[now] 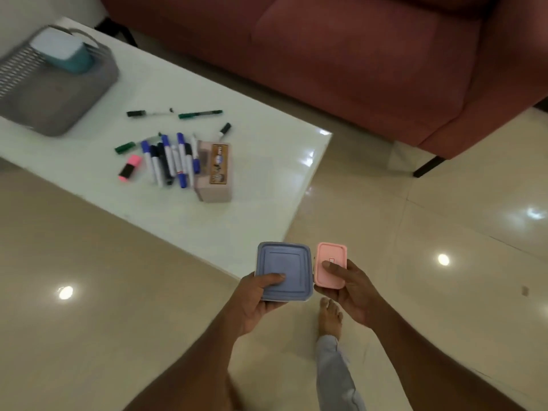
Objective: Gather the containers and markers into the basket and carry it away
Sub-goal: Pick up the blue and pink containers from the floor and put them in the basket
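My left hand (256, 304) grips a square blue-lidded container (283, 269), thumb on its lid. My right hand (351, 290) holds a smaller pink-lidded container (331, 264) right beside it. Both are held over the floor, just off the near corner of the white table (261, 173). A grey slatted basket (53, 84) stands at the table's far left with a teal container (66, 53) inside. Several markers (169, 160) lie loose mid-table, blue, black and green, plus a pink highlighter (129, 167). A small beige box (215, 172) lies next to them.
A dark red sofa (355, 60) runs along the far side of the table, one black leg (427, 167) on the glossy tiled floor (444, 232). My bare foot (330, 318) and trouser leg show below my hands.
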Demonstrator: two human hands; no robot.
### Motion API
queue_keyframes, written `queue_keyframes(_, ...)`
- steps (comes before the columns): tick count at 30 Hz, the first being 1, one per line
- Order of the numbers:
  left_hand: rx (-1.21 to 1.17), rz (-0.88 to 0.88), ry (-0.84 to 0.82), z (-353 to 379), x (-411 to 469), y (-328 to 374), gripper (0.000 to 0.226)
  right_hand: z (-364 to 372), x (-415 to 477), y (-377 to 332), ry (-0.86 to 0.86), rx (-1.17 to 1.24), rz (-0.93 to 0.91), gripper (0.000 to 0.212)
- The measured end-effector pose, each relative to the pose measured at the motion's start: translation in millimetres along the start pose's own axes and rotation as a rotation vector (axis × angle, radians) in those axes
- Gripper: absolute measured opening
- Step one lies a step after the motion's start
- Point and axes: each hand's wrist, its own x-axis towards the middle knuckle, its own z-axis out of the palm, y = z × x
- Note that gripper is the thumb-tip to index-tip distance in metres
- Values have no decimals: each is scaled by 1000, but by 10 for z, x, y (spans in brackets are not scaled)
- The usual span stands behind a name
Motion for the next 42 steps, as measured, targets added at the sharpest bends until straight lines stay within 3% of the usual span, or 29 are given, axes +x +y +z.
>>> queue_keyframes(2,2,35,17,-350,-266,231,52,450,-100,149,-26,0,18,48)
queue_keyframes(9,-49,159,107,-1271,-670,1292,41,1976,22,248,-139,31,44,49)
queue_keyframes(17,-16,189,201,-2139,-507,2832,40,3615,792,-26,-278,67,72,42)
queue_keyframes(21,22,211,219,-2505,-472,3676,47,4381,1031,-276,-316,86,92,50)
queue_keyframes(25,60,244,223,-2914,-438,4513,44,5194,1330,-557,-347,87,99,39)
queue_keyframes(31,79,309,222,-3629,-76,5668,51,6521,2053,-970,-219,119,-7,31)
queue_keyframes(35,118,241,180,-4194,471,6242,52,7302,2701,-1102,-92,2,-104,30)
queue_keyframes(42,161,94,112,-5053,1337,6750,48,8331,3776,-947,420,-462,-257,39)
